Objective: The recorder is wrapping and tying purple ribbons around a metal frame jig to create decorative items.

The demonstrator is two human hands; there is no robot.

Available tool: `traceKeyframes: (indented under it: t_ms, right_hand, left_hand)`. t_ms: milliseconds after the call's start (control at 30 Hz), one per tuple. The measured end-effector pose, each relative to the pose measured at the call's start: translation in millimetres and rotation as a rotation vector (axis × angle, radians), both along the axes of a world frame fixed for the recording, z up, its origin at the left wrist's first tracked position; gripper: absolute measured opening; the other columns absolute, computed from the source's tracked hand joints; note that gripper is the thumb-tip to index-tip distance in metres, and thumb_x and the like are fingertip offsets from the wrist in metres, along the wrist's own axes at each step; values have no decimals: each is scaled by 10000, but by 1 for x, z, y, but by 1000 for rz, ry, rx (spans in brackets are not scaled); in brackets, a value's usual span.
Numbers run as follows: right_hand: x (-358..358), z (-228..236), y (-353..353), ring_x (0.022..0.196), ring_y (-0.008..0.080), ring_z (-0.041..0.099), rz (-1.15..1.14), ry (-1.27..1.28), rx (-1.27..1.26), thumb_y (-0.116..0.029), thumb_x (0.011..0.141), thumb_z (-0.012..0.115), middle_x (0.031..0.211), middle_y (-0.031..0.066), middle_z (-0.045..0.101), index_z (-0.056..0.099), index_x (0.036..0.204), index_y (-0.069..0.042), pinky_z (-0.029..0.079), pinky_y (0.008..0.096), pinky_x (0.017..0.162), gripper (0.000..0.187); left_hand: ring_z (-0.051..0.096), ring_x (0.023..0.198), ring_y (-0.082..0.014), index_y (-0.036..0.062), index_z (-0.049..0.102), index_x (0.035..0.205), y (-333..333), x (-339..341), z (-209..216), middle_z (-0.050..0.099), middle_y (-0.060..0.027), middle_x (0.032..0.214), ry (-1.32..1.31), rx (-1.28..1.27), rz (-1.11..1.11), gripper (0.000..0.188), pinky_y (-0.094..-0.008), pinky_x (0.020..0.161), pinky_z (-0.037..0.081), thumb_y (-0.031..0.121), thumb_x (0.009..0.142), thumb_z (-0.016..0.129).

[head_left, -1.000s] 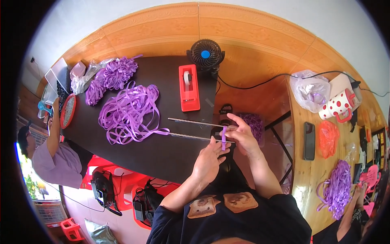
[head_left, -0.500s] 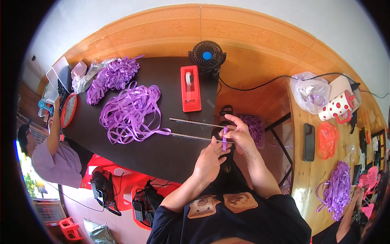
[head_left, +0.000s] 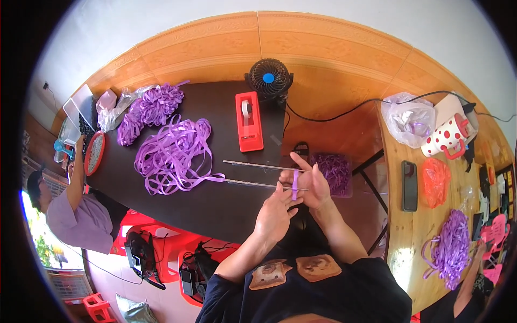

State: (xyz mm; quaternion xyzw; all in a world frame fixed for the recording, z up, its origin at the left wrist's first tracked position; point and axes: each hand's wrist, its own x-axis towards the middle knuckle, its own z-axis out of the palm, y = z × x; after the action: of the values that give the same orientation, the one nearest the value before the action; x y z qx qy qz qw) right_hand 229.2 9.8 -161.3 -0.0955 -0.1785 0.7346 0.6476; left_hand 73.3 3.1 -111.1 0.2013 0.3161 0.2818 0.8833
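Two thin metal rods (head_left: 250, 163) jut leftward, side by side, over the dark table's edge. A loop of purple ribbon (head_left: 295, 184) crosses both near their right ends. My left hand (head_left: 272, 215) pinches at the lower rod, thumb on top, where the ribbon appears to run along it. Ribbon trails from there to a loose purple ribbon heap (head_left: 175, 156) on the table. My right hand (head_left: 315, 189) is open around the rods' right ends, its index finger and thumb spread apart; its lower fingers are partly hidden behind the loop.
A red tape dispenser (head_left: 249, 140) and a black fan (head_left: 269, 81) stand on the dark table. The wooden table at right bears a phone (head_left: 409, 185), a dotted cup (head_left: 444, 137) and more ribbon (head_left: 449, 247). Two other people sit at the left and lower right.
My right thumb and index finger have parted from the ribbon loop, and the hand has opened. My left hand stays at the lower rod. The view has shifted slightly.
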Motion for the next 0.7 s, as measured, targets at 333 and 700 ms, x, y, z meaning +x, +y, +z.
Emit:
traceKeyframes:
  t_ms: [333,700]
  right_hand:
    - [5,52,-19,1110,339,477,-1004,-1711,110,-147,726,748,1139,135,578,598,680,-48,370,425,874,185]
    - [-3,14,-20,1127,266,475,-652,-1267,-168,-88,769,676,1159,148,577,659,766,-27,364,389,950,63]
  left_hand:
    - [482,1074,-196,12,516,1202,1,-1,4,571,-89,1167,44,15,-20,607,-347,904,310,546,931,421]
    - [469,1110,-219,-22,469,1249,0,0,7,543,-117,1191,37,2,-14,629,-356,930,308,525,946,402]
